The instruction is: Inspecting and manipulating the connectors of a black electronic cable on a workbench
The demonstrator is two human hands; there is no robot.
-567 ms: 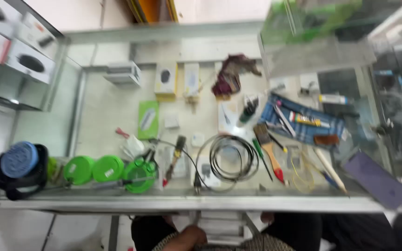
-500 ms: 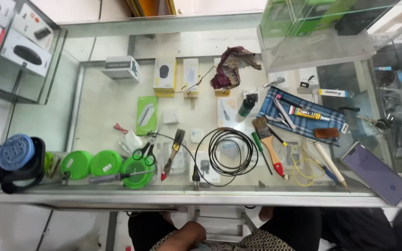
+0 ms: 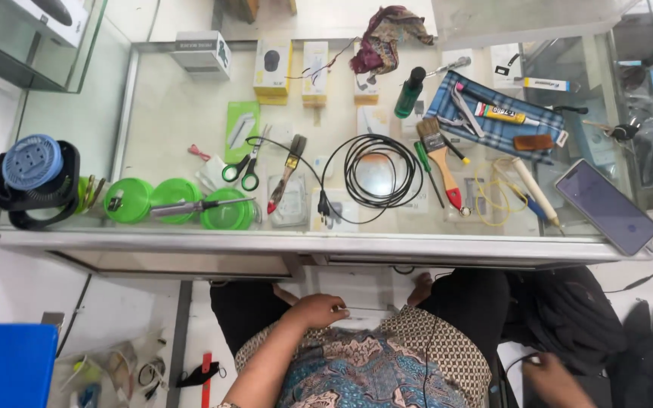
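Green tubs (image 3: 179, 202) on glass counter (image 3: 168, 113) carry a screwdriver (image 3: 199, 206).

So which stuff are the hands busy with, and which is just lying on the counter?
In hand:
- left hand on a white thing below the counter
- right hand by the black bag

Lying about:
- scissors
- cable coil
- brush
- phone
- green lids
- glue tube

Yellow boxes (image 3: 273, 66) stand at the counter's back; a lit phone (image 3: 607, 205) lies right.
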